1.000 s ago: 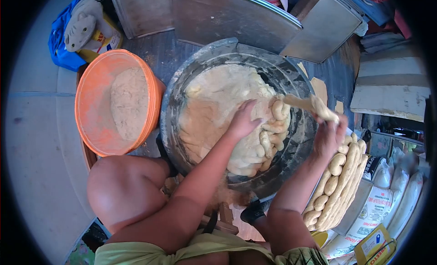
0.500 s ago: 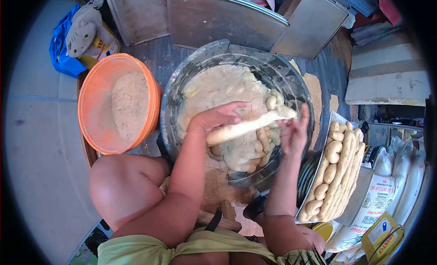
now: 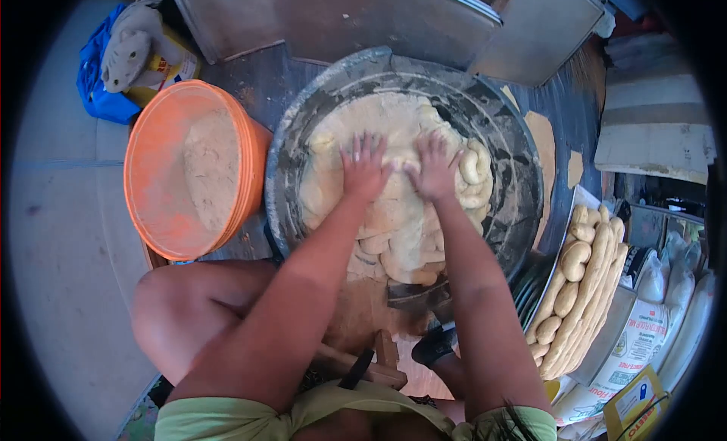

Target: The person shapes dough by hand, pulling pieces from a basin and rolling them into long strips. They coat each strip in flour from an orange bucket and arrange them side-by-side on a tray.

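Note:
A wide dark basin [image 3: 522,206] holds a floury mass of dough. Inside it, my left hand [image 3: 365,170] lies palm down with fingers spread, pressing on a pale dough piece [image 3: 401,163] that shows between my thumbs. Beside it my right hand [image 3: 437,170] is also flat, fingers apart, on the same piece. Most of that piece is hidden under my palms. Coiled dough pieces [image 3: 475,164] lie right of my right hand, and more floured dough [image 3: 413,255] sits nearer to me.
Left of the basin stands an orange tub [image 3: 257,149] with flour [image 3: 212,168] in it. On the right, a tray [image 3: 579,195] carries dough ropes and twisted pieces [image 3: 579,282]. Flour sacks [image 3: 636,342] stand beyond it. Metal trays [image 3: 356,20] lean behind the basin.
Both hands have gone from holding a long dough rope stretched above the basin to pressing flat on the dough in it. They are closer together and farther from my body.

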The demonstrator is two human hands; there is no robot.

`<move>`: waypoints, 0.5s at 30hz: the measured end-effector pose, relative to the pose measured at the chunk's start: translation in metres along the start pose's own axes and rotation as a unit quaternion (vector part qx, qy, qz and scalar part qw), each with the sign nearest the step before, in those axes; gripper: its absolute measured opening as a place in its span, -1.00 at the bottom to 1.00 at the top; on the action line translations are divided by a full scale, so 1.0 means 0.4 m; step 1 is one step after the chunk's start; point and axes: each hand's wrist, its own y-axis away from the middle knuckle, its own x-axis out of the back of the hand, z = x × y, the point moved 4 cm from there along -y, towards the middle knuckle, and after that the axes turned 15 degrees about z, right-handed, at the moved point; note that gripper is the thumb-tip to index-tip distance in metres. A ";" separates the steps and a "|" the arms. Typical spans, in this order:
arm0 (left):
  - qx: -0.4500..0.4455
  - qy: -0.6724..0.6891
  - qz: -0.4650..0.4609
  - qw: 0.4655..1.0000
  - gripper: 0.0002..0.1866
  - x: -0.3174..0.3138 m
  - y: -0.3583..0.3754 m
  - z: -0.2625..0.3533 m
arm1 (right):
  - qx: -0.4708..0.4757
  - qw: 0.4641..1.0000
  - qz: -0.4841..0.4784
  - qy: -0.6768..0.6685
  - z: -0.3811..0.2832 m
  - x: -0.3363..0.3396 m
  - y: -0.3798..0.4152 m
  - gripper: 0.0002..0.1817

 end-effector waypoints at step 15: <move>0.017 0.030 -0.056 0.998 -0.26 0.028 0.280 -0.124 | -0.033 0.993 -0.093 -0.061 -0.090 -0.002 0.438 -0.19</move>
